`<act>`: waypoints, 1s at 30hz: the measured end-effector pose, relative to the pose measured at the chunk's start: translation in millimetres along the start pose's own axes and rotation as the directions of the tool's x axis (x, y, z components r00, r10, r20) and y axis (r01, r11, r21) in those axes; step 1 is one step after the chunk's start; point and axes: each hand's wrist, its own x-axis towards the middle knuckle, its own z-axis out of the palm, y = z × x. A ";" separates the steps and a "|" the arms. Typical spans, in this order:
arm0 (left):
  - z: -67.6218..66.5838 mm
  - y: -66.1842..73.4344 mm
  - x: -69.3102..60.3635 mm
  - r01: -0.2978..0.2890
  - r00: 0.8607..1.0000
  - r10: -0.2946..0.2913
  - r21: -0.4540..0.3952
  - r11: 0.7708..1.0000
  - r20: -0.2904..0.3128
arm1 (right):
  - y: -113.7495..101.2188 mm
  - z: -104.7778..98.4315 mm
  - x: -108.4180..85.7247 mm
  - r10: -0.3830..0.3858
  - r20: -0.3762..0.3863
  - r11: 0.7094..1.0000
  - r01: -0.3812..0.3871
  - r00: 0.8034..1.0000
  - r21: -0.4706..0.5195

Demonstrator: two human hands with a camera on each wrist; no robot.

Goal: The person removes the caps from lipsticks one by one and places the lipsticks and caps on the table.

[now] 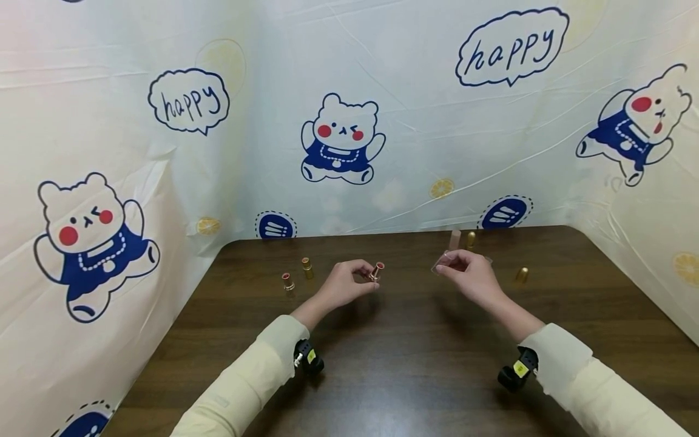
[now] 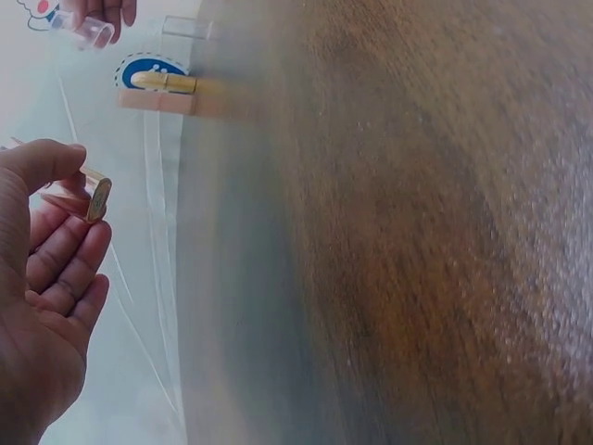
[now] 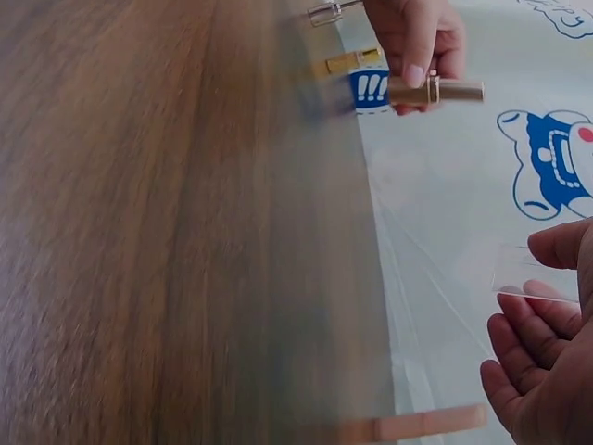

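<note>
Near the table's middle, my left hand (image 1: 343, 282) pinches a small rose-gold lipstick tube (image 1: 378, 271) between thumb and fingers. The left wrist view shows the tube's gold end (image 2: 99, 199) at the fingertips. Over to the right, my right hand (image 1: 471, 276) holds a clear plastic cap (image 3: 519, 271) by its thumb and fingers. Two more gold tubes with reddish tops, one (image 1: 287, 281) nearer and one (image 1: 307, 267) farther, stand left of my left hand. Behind my right hand stand a pinkish tube (image 1: 454, 240) and a gold tube (image 1: 471, 240).
A short gold piece with a rounded top (image 1: 522, 275) stands to the right of my right hand. Brown wood makes up the tabletop (image 1: 393, 364). A printed cloth (image 1: 246, 152) hangs close behind the table's far edge and at both sides.
</note>
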 end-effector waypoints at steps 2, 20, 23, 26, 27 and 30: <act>-1.3 -1.0 -0.4 -0.007 1.000 0.007 -0.005 1.000 -0.008 | 2.3 -2.8 -0.9 0.001 -0.009 1.000 -0.001 1.000 -0.011; -9.9 -5.2 -4.7 -0.009 0.997 0.008 -0.010 1.000 -0.071 | 15.3 -27.8 -3.0 0.013 -0.064 0.996 -0.018 0.998 -0.083; -11.6 -5.4 -5.7 -0.004 0.997 0.003 -0.008 1.000 -0.081 | 18.9 -31.0 -3.2 0.019 -0.068 0.995 -0.026 0.997 -0.091; -13.2 -6.9 -6.2 -0.001 0.996 0.000 -0.005 1.000 -0.089 | 22.6 -34.3 -3.6 0.018 -0.077 0.995 -0.025 0.997 -0.097; -13.7 -7.4 -6.3 0.004 0.996 -0.005 -0.008 1.000 -0.092 | 23.7 -35.4 -3.8 0.016 -0.082 0.995 -0.024 0.997 -0.100; -15.6 -8.5 -6.9 0.008 0.995 -0.009 -0.012 1.000 -0.099 | 26.5 -38.9 -4.5 0.008 -0.100 0.993 -0.019 0.995 -0.116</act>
